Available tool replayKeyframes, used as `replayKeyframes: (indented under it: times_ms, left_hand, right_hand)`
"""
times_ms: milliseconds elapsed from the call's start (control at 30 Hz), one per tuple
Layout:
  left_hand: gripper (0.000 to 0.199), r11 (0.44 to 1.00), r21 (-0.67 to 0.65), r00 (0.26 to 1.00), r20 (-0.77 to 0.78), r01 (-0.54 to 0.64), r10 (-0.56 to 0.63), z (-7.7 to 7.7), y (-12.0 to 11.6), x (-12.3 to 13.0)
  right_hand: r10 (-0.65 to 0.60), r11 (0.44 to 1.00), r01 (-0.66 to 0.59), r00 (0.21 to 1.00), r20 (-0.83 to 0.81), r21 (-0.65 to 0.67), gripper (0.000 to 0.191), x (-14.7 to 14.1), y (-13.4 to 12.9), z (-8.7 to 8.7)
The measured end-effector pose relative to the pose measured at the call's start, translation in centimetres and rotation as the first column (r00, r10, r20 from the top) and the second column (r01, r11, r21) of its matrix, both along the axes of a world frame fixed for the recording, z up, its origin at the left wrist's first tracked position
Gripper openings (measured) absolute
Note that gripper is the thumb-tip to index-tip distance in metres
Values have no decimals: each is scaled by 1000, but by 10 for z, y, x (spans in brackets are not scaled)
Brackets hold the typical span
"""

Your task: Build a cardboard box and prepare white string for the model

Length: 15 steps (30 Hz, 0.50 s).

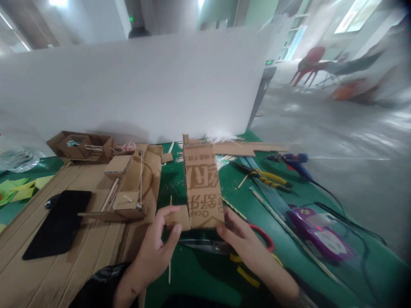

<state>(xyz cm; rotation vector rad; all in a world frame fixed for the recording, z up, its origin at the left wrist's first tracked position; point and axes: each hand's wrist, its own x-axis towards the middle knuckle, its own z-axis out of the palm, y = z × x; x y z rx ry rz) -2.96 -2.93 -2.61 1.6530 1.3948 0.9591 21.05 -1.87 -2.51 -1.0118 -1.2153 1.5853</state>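
Note:
My left hand (162, 235) pinches a small cardboard piece (178, 217) between thumb and fingers. That piece meets the near left edge of a long printed cardboard strip (204, 184); whether the two are joined I cannot tell. My right hand (240, 235) grips the strip's near right corner, thumb in front and fingers behind. The strip stretches away from me over the green table. Scissors (205, 246) with red handles lie beneath, partly hidden by my right hand. A thin wooden stick (170, 265) lies by my left hand.
At left, a cardboard construction (128, 188) and a black phone-like slab (59, 224) rest on large cardboard. At right are yellow-handled pliers (272, 179), a blue glue gun (293, 162), a purple power strip (321, 235) and cables. A white partition (138, 90) stands behind.

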Motion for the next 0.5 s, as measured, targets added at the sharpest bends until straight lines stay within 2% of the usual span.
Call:
replayKeyframes:
  times_ms: [167, 300, 400, 500]
  left_hand:
    - [32, 1000, -18, 1000, 26, -3, 3, 3, 1, 4]
    - [30, 1000, -23, 999, 46, -10, 11, 6, 1, 7]
    - [30, 999, -29, 999, 45, -17, 18, 6, 1, 8]
    - [30, 1000, -25, 1000, 17, -15, 15, 5, -1, 7]
  right_hand:
    - [-38, 999, 38, 999, -6, -36, 41, -5, 0, -2]
    - [-45, 999, 45, 998, 33, -6, 31, -7, 2, -2]
    - [-16, 1000, 15, 999, 51, 21, 27, -5, 2, -2]
    - [31, 999, -31, 999, 18, 13, 35, -3, 1, 2]
